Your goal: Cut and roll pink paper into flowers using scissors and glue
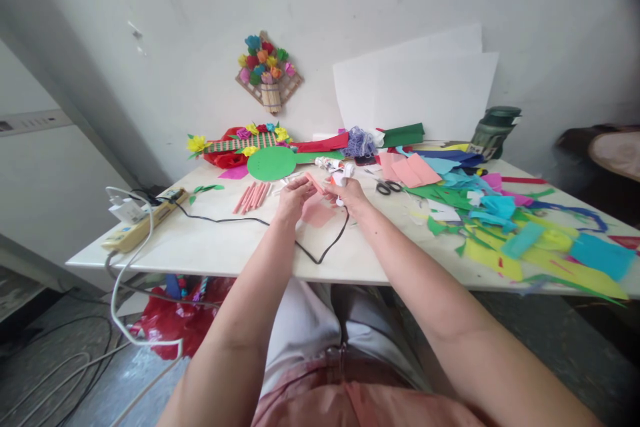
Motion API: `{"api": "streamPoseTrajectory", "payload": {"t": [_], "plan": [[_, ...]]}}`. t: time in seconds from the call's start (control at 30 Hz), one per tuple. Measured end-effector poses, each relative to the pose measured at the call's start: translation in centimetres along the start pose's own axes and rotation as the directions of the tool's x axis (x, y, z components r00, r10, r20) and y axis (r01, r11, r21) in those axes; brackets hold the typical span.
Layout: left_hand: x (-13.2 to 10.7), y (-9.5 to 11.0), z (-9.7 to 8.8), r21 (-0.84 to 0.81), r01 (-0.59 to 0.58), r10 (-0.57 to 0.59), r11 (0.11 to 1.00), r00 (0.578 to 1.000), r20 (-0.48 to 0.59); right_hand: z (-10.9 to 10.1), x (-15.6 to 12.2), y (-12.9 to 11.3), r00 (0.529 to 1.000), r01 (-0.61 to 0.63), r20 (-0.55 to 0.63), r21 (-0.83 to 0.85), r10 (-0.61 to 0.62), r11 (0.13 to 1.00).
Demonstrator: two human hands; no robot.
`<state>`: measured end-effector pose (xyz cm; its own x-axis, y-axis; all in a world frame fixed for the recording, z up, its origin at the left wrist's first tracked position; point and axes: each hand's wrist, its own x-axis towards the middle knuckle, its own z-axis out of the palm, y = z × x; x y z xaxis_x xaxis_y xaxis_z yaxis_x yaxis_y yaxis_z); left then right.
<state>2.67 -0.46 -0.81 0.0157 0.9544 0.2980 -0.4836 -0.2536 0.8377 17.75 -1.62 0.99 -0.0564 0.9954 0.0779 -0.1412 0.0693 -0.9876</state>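
Observation:
My left hand point(295, 196) is closed on one end of a pink rolled paper tube point(314, 182). In my right hand point(353, 195) is a white hot glue gun point(342, 177), its black cord point(345, 223) looping down over the table. The right fingertips are close to the tube's other end; whether they touch it I cannot tell. Flat under both hands lies a piece of pink paper point(318, 212). To the left, several finished pink paper rolls point(253, 197) rest side by side. A green paper disc point(271, 164) lies behind them.
Black scissors point(389, 187) and pink paper sheets point(416, 170) lie to the right, before a heap of coloured paper scraps point(505, 233). A dark green bottle point(494, 132) stands at the back right. On the left edge is a power strip point(145, 220) with cables.

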Motion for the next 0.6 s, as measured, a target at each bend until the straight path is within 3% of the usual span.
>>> {"api": "streamPoseTrajectory", "payload": {"t": [0.4,0.6], "plan": [[0.0,0.1,-0.4,0.059,0.033,-0.027,0.998,0.994,-0.103,-2.4,0.6,-1.4,0.991,0.129,0.037,-0.128,-0.126,0.983],[-0.1,0.3,-0.2,0.07,0.048,-0.037,0.996,0.988,-0.15,-3.6,1.3,-1.1,0.975,0.21,-0.042,-0.137,-0.218,0.968]]}}
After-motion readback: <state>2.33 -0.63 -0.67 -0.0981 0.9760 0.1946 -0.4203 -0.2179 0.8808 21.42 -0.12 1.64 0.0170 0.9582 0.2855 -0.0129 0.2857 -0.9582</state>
